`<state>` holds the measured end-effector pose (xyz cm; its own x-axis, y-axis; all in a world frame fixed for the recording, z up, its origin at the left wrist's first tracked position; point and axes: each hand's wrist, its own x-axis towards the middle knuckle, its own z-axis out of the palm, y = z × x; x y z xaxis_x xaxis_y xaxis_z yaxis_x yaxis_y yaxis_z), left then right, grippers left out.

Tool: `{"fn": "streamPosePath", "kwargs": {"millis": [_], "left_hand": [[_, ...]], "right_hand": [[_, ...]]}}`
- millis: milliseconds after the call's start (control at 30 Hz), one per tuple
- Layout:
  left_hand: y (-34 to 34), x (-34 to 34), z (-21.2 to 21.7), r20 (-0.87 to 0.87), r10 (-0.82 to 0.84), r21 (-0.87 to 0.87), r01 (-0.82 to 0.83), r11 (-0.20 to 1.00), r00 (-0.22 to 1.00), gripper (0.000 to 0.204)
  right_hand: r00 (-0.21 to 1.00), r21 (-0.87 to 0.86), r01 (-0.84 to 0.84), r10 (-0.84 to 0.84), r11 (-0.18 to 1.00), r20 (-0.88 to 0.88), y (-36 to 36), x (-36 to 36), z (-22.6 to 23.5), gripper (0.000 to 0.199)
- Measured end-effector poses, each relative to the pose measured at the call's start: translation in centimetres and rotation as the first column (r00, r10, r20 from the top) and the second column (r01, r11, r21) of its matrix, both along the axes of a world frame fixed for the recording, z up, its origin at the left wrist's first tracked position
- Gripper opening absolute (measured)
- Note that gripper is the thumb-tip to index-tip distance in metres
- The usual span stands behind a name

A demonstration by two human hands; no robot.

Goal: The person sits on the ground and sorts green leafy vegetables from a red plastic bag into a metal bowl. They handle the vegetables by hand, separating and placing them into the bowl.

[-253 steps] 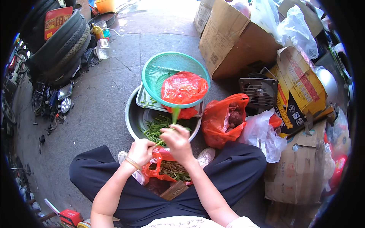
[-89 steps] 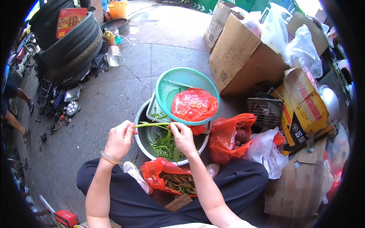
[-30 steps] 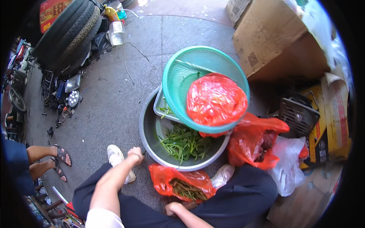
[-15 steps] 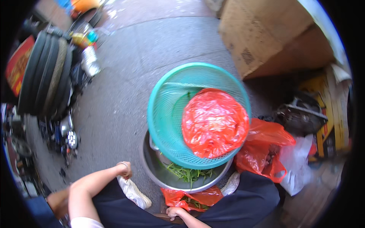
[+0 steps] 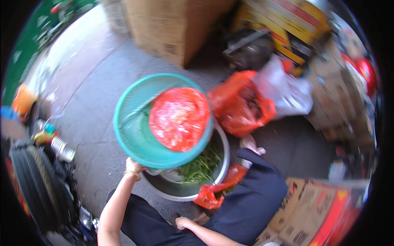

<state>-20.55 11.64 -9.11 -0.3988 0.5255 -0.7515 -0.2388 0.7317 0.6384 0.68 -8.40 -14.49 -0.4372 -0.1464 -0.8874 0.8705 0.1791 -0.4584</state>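
Observation:
My left hand (image 5: 134, 165), with a bracelet at the wrist, is closed at the near-left rim of a green plastic colander basket (image 5: 128, 140); its fingers are partly hidden there. Inside the basket lies a bulging red plastic bag (image 5: 179, 119). The basket rests tilted over a steel basin (image 5: 223, 152) that holds green leafy stems (image 5: 200, 167). Between my knees, my right hand (image 5: 183, 223) is curled closed low down, beside a small dark thing; what it grips is unclear. A small red plastic bag (image 5: 210, 197) with greens inside lies against the basin's near side.
A red bag (image 5: 242, 102) with dark contents and a whitish bag (image 5: 283, 88) stand right of the basin. Cardboard boxes (image 5: 162, 28) rise at the back; flattened cardboard (image 5: 305, 205) lies at near right. Tyres (image 5: 39, 184) stand at the left.
My view has turned to the right. My left hand has moved from beside the basin to the basket's rim. My right hand remains low between my knees.

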Motion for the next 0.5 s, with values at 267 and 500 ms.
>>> {"fn": "streamPosePath", "kwargs": {"millis": [267, 500], "left_hand": [[-3.3, 1.0, -0.8, -0.270, -0.387, 0.089, 0.423, 0.902, 0.882, 0.015], [-3.6, -1.7, 7.8, -0.060, -0.869, -0.287, 0.825, 0.487, 0.492, 0.013]], "right_hand": [[0.998, 0.037, -0.057, 0.057, 0.998, -0.022, 1.1, -0.1, 3.6, 0.019], [0.927, 0.085, -0.294, 0.305, 0.952, -0.219, 1.2, 0.9, 2.0, 0.014]]}}
